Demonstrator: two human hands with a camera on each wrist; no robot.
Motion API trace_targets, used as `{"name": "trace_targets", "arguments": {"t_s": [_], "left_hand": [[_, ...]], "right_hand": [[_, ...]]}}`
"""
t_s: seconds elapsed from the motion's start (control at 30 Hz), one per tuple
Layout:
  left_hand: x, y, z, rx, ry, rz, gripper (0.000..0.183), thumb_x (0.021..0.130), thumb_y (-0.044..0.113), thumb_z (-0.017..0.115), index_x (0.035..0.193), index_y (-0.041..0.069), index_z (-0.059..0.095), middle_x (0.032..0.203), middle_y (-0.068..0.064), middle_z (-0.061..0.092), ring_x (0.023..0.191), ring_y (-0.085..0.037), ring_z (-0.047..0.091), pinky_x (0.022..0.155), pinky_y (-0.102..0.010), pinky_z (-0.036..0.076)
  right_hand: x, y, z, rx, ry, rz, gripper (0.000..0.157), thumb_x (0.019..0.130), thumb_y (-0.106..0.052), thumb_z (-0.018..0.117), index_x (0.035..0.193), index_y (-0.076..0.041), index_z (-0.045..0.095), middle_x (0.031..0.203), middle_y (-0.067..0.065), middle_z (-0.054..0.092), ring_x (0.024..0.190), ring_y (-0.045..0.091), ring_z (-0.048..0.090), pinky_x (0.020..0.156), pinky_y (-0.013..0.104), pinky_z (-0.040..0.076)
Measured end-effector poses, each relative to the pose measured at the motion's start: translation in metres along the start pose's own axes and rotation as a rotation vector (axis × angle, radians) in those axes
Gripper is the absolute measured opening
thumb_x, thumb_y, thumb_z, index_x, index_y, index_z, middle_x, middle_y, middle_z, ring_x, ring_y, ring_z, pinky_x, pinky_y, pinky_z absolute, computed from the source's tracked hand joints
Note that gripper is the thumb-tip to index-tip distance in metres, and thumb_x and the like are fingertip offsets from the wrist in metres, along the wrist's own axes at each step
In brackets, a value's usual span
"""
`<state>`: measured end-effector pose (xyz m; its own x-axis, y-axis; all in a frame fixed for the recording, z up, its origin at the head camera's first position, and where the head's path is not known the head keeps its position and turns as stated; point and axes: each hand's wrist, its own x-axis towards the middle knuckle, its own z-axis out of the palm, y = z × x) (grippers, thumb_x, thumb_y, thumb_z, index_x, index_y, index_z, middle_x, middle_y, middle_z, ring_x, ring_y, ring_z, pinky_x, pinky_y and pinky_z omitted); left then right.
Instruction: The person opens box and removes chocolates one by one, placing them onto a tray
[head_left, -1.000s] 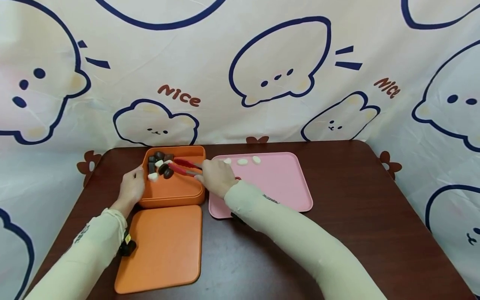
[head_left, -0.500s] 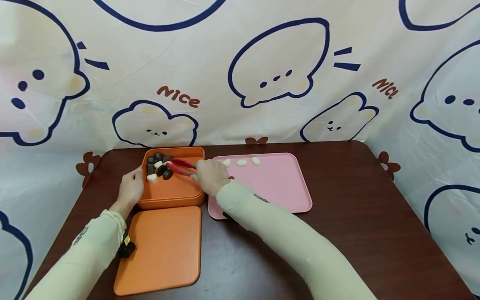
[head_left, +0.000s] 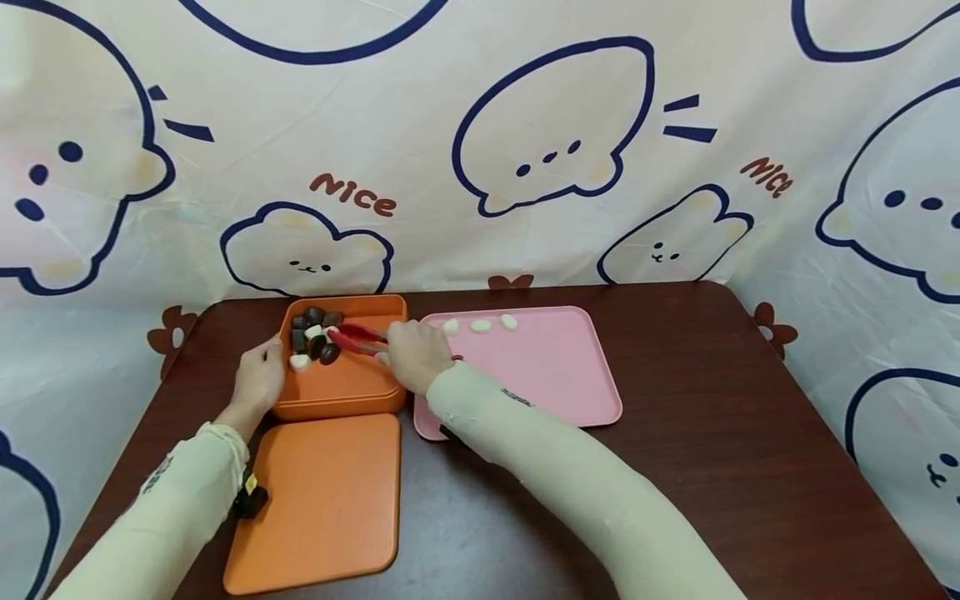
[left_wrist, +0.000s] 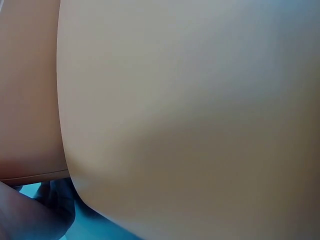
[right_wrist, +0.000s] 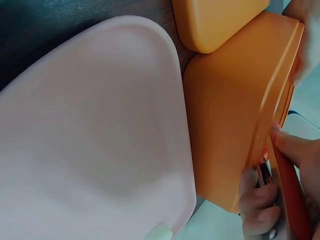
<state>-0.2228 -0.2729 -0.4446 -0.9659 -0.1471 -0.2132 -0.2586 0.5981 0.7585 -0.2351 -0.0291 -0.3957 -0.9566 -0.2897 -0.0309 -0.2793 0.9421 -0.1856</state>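
My left hand [head_left: 258, 382] grips the left wall of an orange box [head_left: 341, 406], its thumb up by the rim. In my right hand [head_left: 417, 355] is a pair of red tongs [head_left: 352, 343], reaching over the box's right side with the tips among the pieces. Small dark brown pieces [head_left: 328, 353] and a few white ones [head_left: 300, 362] lie heaped in the box's back left. The right wrist view shows fingers wrapped round the tongs [right_wrist: 291, 195], while the tips are hidden behind the box wall. Mostly the lid fills the left wrist view.
An orange lid [head_left: 318, 500] lies flat in front of the box. To the right is a pink tray [head_left: 555, 367] with several white oval pieces [head_left: 481, 326] along its back edge. The brown table [head_left: 712, 433] ends at a printed curtain [head_left: 420, 125] behind.
My right hand and the tongs have moved a little left, deeper into the pieces. Some dark and white pieces have shifted slightly toward the front. My left hand keeps its hold on the box.
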Motion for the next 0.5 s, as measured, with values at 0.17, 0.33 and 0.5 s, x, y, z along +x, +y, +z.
{"name": "trace_targets", "arguments": {"t_s": [0.17,0.33,0.5], "left_hand": [[-0.001,0.001,0.000,0.004,0.002,-0.005,0.065,0.109,0.042,0.007,0.162,0.006,0.019,0.165,-0.028,0.018,0.148,-0.051,0.025,0.118,-0.067,0.027],[0.000,-0.001,0.000,-0.013,0.009,0.006,0.069,0.109,0.044,0.008,0.157,0.000,0.033,0.165,-0.028,0.021,0.148,-0.049,0.028,0.119,-0.065,0.029],[0.000,-0.002,0.001,-0.009,-0.003,0.005,0.065,0.110,0.042,0.008,0.161,0.005,0.018,0.167,-0.025,0.015,0.152,-0.049,0.019,0.121,-0.066,0.023]], "right_hand": [[-0.001,0.007,-0.005,-0.005,0.025,-0.005,0.034,0.096,-0.050,0.066,0.091,-0.017,0.072,0.075,-0.003,0.065,0.062,0.013,0.058,0.051,0.025,0.048],[-0.004,0.015,-0.006,-0.002,0.024,0.010,0.037,0.095,-0.052,0.065,0.087,-0.016,0.069,0.071,-0.003,0.062,0.061,0.013,0.057,0.051,0.025,0.046],[-0.012,0.024,-0.004,0.053,0.034,0.000,0.038,0.095,-0.051,0.066,0.082,-0.015,0.067,0.069,-0.002,0.058,0.060,0.014,0.056,0.050,0.024,0.043]]}}
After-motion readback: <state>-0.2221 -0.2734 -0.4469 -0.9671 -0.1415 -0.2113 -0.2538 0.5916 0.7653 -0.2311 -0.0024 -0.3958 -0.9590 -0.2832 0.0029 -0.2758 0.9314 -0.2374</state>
